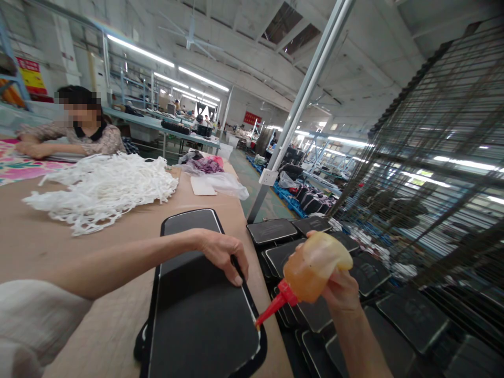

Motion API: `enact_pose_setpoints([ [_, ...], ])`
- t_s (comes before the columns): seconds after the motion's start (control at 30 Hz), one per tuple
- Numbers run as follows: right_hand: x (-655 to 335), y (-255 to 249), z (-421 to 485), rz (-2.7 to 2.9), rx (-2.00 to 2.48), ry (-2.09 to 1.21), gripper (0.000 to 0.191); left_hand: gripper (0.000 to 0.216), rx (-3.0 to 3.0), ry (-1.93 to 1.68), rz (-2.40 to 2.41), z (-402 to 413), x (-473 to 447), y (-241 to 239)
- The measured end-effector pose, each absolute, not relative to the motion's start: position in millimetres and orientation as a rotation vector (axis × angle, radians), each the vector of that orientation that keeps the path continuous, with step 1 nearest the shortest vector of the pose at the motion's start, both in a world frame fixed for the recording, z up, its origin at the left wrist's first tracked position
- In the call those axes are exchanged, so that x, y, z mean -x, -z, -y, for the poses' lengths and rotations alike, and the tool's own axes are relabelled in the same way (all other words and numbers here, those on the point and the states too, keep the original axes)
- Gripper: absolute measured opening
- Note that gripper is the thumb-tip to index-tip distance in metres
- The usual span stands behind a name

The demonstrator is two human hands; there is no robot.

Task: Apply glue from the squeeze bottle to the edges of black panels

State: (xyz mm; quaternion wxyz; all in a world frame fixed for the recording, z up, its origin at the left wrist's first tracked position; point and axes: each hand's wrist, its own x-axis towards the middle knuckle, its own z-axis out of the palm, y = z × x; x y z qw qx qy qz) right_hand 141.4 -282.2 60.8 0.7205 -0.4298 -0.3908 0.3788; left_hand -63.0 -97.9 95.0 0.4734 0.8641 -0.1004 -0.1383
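Observation:
A long black panel (197,315) with rounded corners and a whitish line along its rim lies on the brown-covered table. My left hand (226,257) reaches across it, fingers curled over its right edge. In my right hand (342,289) is a squeeze bottle (309,268) of amber liquid, tipped downward. The bottle's red nozzle (271,310) touches the panel's right rim near the lower corner, where a small amber spot shows. Part of another black piece (142,341) sticks out beneath the panel's left side.
White netted strips (114,184) lie heaped on the table (114,294). Several black panels (409,315) are stacked right of the table edge, beside a wire rack (444,152). A metal post (299,100) rises ahead. A person (84,126) sits across the table at left.

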Motion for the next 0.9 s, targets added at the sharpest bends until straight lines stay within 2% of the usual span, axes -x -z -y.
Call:
enact_pose_setpoints([
  [0.2, -143, -56, 289, 0.848, 0.952, -0.775, 0.067, 0.034, -2.123, 0.297, 0.166, 89, 69, -92],
  [0.53, -136, -33, 307, 0.649, 0.989, -0.504, 0.065, 0.03, -2.238, 0.189, -0.036, 67, 81, -76],
  [0.73, -131, -19, 309, 0.468, 1.0, -0.309, 0.054, 0.034, -2.253, 0.084, -0.085, 60, 83, -66],
  [0.9, -127, -14, 309, 0.465, 0.987, -0.276, 0.051, 0.037, -2.249, 0.044, -0.103, 55, 86, -56],
])
